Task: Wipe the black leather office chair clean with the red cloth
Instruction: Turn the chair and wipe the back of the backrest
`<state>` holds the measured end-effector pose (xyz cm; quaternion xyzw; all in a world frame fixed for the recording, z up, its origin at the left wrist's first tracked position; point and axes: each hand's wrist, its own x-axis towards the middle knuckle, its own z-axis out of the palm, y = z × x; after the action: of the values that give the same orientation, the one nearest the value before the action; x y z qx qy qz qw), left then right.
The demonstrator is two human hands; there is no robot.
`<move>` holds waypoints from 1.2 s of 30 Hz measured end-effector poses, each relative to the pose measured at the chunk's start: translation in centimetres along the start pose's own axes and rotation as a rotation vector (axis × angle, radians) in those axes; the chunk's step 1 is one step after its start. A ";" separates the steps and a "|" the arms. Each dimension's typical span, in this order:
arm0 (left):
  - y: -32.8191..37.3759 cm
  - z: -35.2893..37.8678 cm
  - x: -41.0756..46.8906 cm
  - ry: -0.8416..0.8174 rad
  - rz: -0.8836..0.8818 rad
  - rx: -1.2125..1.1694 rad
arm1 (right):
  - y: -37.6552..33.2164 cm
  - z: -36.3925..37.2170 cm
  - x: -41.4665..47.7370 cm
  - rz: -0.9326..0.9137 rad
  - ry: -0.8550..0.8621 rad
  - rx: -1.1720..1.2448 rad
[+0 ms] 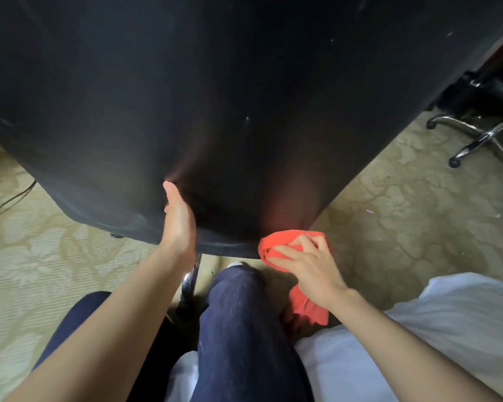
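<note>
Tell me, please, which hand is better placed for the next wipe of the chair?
Right hand: its fingers grip the cloth against the lower edge of the chair. The left hand rests flat on the chair, holding nothing.

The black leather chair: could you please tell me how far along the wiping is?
Done: nothing can be confirmed as wiped; the chair shows no clearly cleaned patch. In hand: the right hand grips the red cloth against the chair's lower edge, while the left hand rests flat on it, steadying. Left: pale specks higher on the panel probably need wiping.
</note>
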<state>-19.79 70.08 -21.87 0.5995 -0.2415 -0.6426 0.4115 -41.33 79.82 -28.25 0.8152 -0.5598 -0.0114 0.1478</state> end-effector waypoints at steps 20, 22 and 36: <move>2.0 -3.5 -1.5 0.079 0.318 0.478 | -3.3 -10.7 10.6 0.135 0.828 -0.171; 1.9 -3.4 -1.5 0.071 0.315 0.494 | -3.3 -9.3 10.4 0.104 0.817 -0.204; 1.2 -3.6 -0.1 0.064 0.339 0.601 | -3.9 0.3 5.8 -0.202 -0.219 -0.243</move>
<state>-15.96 70.14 -21.43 0.6650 -0.5033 -0.4462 0.3246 -35.66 75.69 -28.68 0.8374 -0.4822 -0.1824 0.1816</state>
